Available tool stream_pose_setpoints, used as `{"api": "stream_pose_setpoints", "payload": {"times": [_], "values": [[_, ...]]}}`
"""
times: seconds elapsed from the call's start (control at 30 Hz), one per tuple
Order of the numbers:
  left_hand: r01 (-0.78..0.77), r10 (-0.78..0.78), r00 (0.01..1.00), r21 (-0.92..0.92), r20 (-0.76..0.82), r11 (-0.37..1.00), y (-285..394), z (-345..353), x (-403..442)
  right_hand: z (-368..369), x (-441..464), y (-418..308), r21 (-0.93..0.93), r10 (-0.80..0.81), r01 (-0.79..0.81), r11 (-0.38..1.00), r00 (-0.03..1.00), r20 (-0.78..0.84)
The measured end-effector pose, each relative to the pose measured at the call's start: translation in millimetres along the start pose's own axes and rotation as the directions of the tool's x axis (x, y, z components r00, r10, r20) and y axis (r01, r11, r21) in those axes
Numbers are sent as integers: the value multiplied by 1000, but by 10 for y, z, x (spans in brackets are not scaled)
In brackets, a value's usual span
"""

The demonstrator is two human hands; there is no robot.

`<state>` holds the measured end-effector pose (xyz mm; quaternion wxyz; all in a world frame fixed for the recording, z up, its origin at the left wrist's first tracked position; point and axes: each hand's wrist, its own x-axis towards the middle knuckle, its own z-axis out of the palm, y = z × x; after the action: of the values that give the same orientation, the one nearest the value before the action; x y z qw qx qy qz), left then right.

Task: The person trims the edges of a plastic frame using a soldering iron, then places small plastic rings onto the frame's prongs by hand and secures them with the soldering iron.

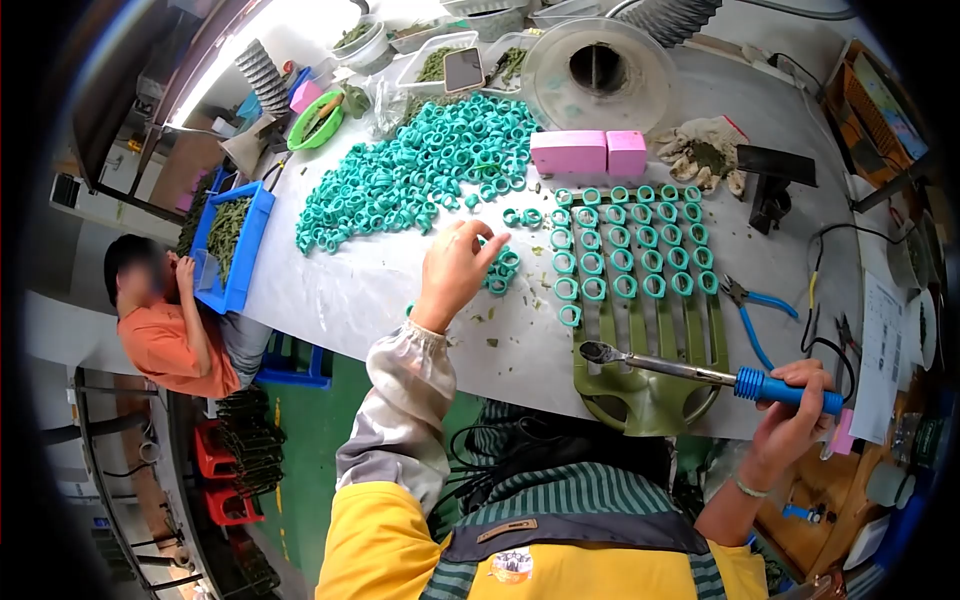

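My left hand hangs over the table with its fingers curled and the thumb close to the index finger; whatever is between them, if anything, is hidden. Close beside it lie a few small green rings, partly covered by the hand. In my right hand is a soldering iron with a blue ribbed handle, metal shaft and darkened, spoon-like tip. That tip is above an olive-green comb-shaped frame, whose long prongs carry rows of green rings. A large heap of green rings spreads behind my left hand.
Pink blocks and a cotton glove sit behind the frame. Blue-handled pliers and a black stand are at right. Plastic tubs line the back. A person in orange sits at left by a blue tray.
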<state>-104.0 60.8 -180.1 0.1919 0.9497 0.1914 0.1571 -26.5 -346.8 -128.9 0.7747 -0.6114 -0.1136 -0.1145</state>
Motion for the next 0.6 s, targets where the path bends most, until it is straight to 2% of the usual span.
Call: {"api": "stream_pose_setpoints", "payload": {"times": [0.03,0.07,0.17,0.2,0.3,0.4,0.5,0.53,0.6], "values": [[-22,23,1000,67,-17,998,33,24,9,-7,-5,-4,-5,-10,10,1000,1000,-5],[-99,100,991,14,-91,995,70,38,16,-15,-9,-4,-10,-18,18,1000,1000,-9],[-82,67,994,-178,-90,981,86,56,21,-99,-16,14,-27,-26,26,999,1000,-2],[-48,39,998,-209,-46,977,79,44,13,-99,-18,8,-25,-23,22,999,1000,-2],[-197,201,980,-169,7,966,-21,47,-59,-75,-12,-15,-12,-10,10,1000,1000,1],[-259,259,966,112,18,959,-58,0,-149,-79,-14,-14,-2,-2,2,1000,1000,3],[-133,142,989,178,-38,975,-214,-37,-173,-74,-3,-3,-4,-30,30,1000,999,20],[-119,124,990,80,-66,990,-233,-67,-171,-63,7,-7,-8,-46,46,999,999,25],[-34,34,999,-126,-10,991,-192,-125,-194,-56,13,7,-18,-69,69,997,997,24]]}}
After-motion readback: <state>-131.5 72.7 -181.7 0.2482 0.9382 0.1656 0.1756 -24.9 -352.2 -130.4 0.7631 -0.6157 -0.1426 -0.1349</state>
